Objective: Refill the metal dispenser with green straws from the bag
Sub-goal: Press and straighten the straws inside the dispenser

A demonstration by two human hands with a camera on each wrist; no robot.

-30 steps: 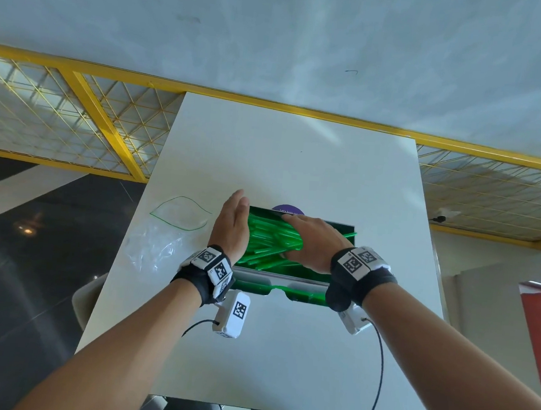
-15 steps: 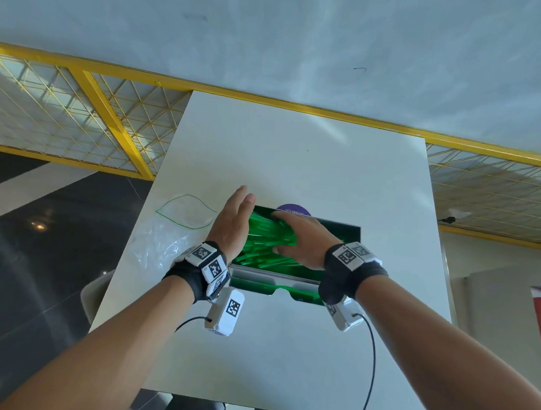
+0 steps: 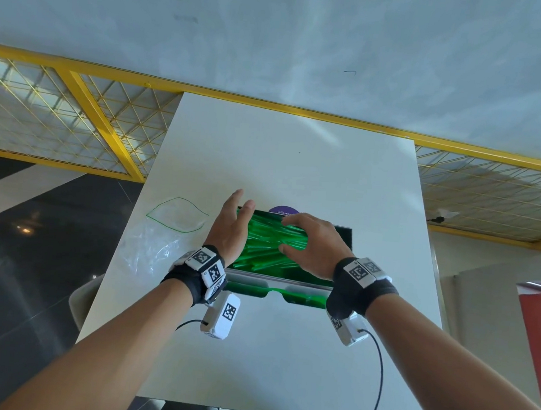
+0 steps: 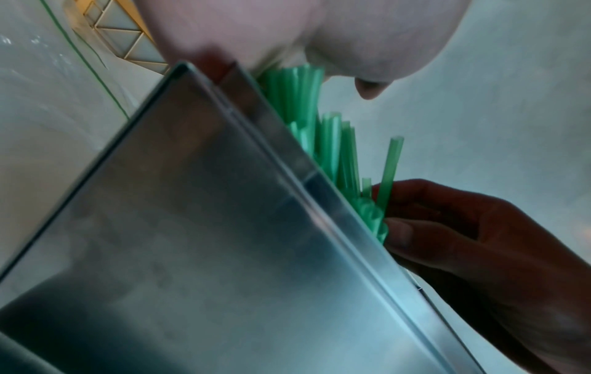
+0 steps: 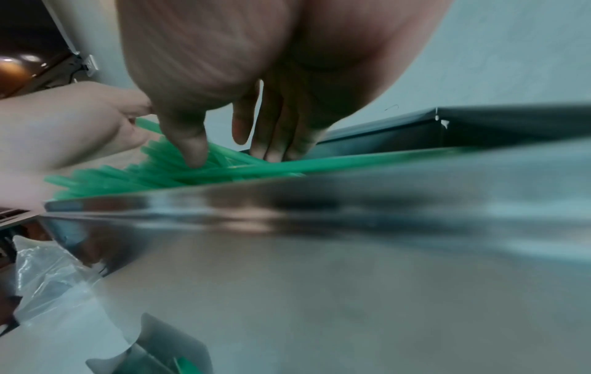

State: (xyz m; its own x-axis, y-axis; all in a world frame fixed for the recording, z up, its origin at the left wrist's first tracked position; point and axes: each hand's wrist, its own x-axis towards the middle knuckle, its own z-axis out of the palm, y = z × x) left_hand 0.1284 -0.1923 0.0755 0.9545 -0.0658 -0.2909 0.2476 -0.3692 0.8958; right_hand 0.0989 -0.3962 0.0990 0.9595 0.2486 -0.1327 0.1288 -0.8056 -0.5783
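The metal dispenser (image 3: 346, 243) stands open-topped in the middle of the white table, with a jumbled pile of green straws (image 3: 266, 246) in it. My left hand (image 3: 228, 230) is at its left end, fingers straight, palm against the straw ends (image 4: 303, 101). My right hand (image 3: 314, 247) arches over the pile, thumb and fingertips (image 5: 195, 154) closed on a bunch of straws (image 5: 143, 174). One straw (image 4: 390, 167) sticks up between that hand's fingers (image 4: 479, 240). The clear bag (image 3: 170, 229) with a green zip edge lies flat and empty left of the dispenser (image 4: 191, 227).
A purple round sticker (image 3: 283, 211) shows just behind the dispenser. The table (image 3: 298, 161) ends at a yellow mesh railing (image 3: 107, 127) at the back, with a drop to dark floor on the left. Wrist-camera cables hang over the near part of the table.
My right hand lay flat on the straws a second ago; its fingers have since curled and closed on a bunch. My left hand has stayed at the dispenser's left end.
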